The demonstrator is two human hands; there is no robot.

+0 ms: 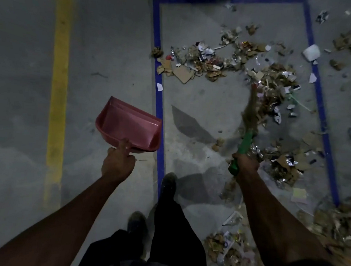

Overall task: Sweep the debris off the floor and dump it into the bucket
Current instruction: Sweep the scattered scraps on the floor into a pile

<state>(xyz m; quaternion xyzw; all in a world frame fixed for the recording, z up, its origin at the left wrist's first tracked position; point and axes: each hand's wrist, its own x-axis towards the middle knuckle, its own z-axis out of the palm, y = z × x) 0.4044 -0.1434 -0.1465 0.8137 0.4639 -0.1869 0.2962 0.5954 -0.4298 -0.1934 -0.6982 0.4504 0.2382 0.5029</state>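
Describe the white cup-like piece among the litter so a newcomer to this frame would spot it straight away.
Start at the blue tape rectangle on the grey floor and follow its right side toward the far end. Just inside that line, beyond the main litter, lies a white cup-like piece. It is the largest plain white, rounded item; its neighbours are brown cardboard scraps and small paper bits.

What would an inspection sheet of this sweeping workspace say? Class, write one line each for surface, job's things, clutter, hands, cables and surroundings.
Surface: grey concrete floor, dimly lit.
Job's things: pink dustpan, held above the floor, nothing in it; broom with green handle, bristles in the debris; bucket not seen.
Clutter: cardboard scraps, paper and foil scattered inside and beyond the blue tape outline.
Hands: left hand grips the dustpan handle; right hand grips the broom.
Cables: nothing seen.
Surroundings: yellow floor line; the person's dark shoes.
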